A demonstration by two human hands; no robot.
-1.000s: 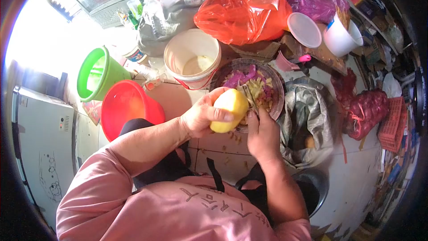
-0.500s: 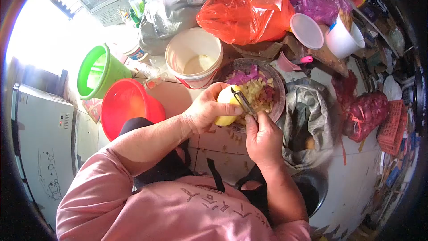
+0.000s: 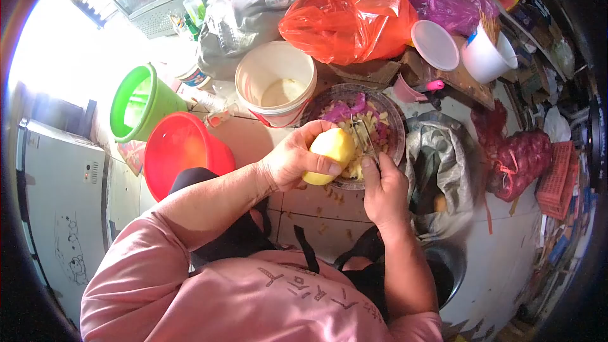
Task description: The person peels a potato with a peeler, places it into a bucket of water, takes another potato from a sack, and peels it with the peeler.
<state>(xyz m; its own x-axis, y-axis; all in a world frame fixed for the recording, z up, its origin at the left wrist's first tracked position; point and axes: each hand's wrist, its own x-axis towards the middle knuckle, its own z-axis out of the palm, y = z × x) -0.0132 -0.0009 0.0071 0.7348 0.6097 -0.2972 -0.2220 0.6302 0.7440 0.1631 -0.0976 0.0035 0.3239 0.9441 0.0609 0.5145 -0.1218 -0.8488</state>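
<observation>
In my left hand (image 3: 292, 158) is a peeled yellow potato (image 3: 332, 153), with the thumb lying across its near side. My right hand (image 3: 384, 191) is closed around the handle of a metal peeler (image 3: 362, 139). The peeler's head stands upright just right of the potato, apart from it. Below both hands is a round basin (image 3: 398, 117) on the floor, holding pale yellow peelings (image 3: 358, 168) and some purple scraps (image 3: 345, 109). My hands and the potato hide part of the basin's left side.
A white bucket (image 3: 244, 82) stands beyond my left hand, with a red basin (image 3: 166, 171) and a green bucket (image 3: 119, 111) further left. At right sits an open grey sack (image 3: 465, 180) with a roundish item inside. A red plastic bag (image 3: 348, 12) lies behind the basin.
My right hand has moved right and slightly toward me, taking the peeler off the potato. The potato has turned a little in my left hand, showing more of its yellow surface.
</observation>
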